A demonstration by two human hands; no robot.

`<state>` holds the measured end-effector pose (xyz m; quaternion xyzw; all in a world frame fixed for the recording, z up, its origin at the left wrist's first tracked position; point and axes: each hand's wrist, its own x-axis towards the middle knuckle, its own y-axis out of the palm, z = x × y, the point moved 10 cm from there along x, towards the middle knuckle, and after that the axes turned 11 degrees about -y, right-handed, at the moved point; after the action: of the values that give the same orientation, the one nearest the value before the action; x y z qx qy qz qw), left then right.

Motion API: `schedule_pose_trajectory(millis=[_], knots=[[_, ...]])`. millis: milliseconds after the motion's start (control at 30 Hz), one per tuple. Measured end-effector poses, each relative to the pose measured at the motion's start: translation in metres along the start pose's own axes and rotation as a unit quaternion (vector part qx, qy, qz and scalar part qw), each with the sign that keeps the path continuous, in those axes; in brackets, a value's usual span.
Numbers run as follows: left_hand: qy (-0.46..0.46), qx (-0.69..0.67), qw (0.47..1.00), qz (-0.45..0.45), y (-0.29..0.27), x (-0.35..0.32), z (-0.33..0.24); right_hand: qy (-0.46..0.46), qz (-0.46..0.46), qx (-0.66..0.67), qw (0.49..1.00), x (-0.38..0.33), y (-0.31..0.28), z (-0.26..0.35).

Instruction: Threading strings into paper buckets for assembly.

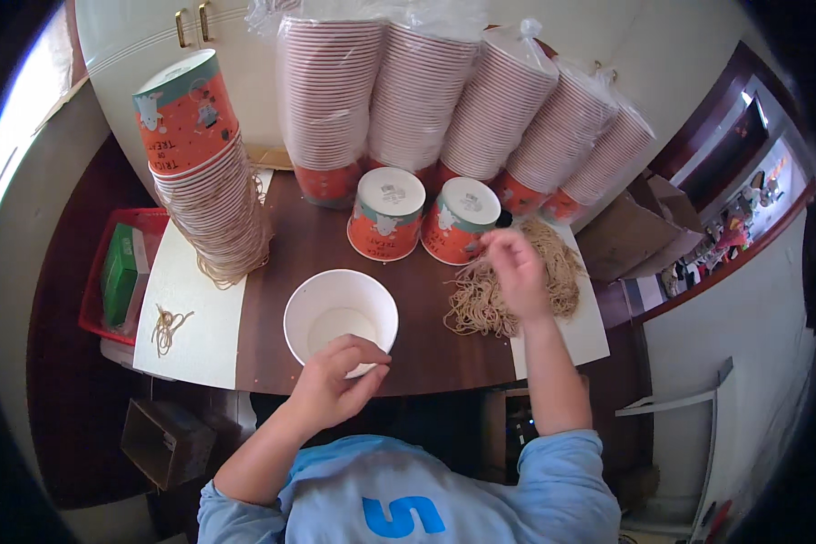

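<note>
While the left hand [335, 385] pinches the near rim of a white paper cup [340, 317] that stands upright and open on the dark brown wooden table [431, 349], thumb and fingers closed narrowly on the rim's edge, the cup sits near the table's front edge, about midway across it. The right hand [517, 267] is over a heap of tan rubber bands [517, 286] to the right of the cup, its fingers bent down into the pile; they are blurred, so whether they hold a band cannot be told. The heap lies partly on the wood and partly on a white sheet [580, 335] at the right end of the table.

Just behind the cup, two orange and teal printed paper cups [386, 215] stand upside down side by side, their white bases up. Behind them, leaning stacks of the same cups wrapped in clear plastic sleeves [462, 100] fan out against the white cabinet doors [136, 36]. To the left, a tall unwrapped stack of printed cups [204, 177] leans, with loose bands around its foot. It stands on a second white sheet [186, 308], where a small bunch of bands [165, 326] lies apart. Past that sheet's left edge is a red plastic tray [95, 290] holding a green box [118, 272]. A brown cardboard box [165, 442] sits on the floor below the table.
</note>
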<state>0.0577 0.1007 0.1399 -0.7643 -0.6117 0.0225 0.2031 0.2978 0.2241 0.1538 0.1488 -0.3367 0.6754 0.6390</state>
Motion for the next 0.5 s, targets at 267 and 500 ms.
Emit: schedule_pose_trajectory(millis=[267, 500], knots=[[0.026, -0.012, 0.998, -0.063, -0.029, 0.005, -0.015, -0.090, 0.027, 0.283, 0.954, 0.058, -0.003, 0.165], [-0.146, -0.253, 0.956, -0.034, -0.031, -0.001, 0.016, -0.025, 0.288, -0.022, 0.957, -0.004, 0.120, 0.148]])
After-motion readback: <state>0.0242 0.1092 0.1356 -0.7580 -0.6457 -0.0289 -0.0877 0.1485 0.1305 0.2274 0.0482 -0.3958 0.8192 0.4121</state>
